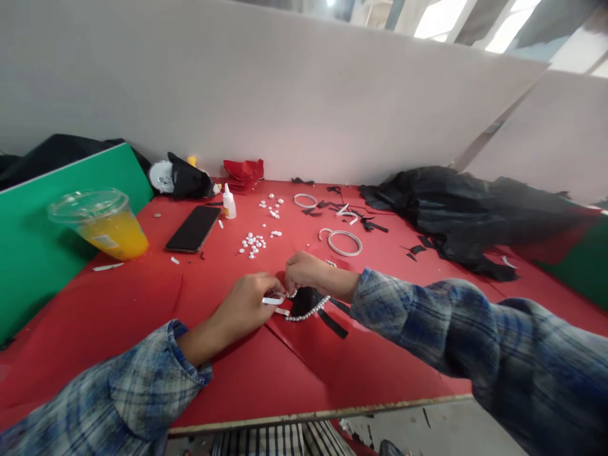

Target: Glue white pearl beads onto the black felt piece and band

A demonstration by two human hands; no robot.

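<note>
A strand of pearl beads (306, 315) curves over a dark piece (304, 303) on the red table, just below my hands. My left hand (247, 301) is closed at the strand's left end, with a white strip (272, 301) sticking out by its fingertips. My right hand (304, 271) pinches the upper part of the strand, its fingertips almost touching those of the left. Part of the strand is hidden behind the right hand and wrist. A flat black strip (332, 323) lies to the right of the strand.
Beyond my hands lie loose pearls (251, 243), white rings (345, 243) and black scraps. A glue bottle (228, 204), a phone (194, 229) and a tilted-looking cup of orange drink (114, 234) stand or lie left. Black sheeting (446, 202) is heaped right. The table edge (323, 416) is near.
</note>
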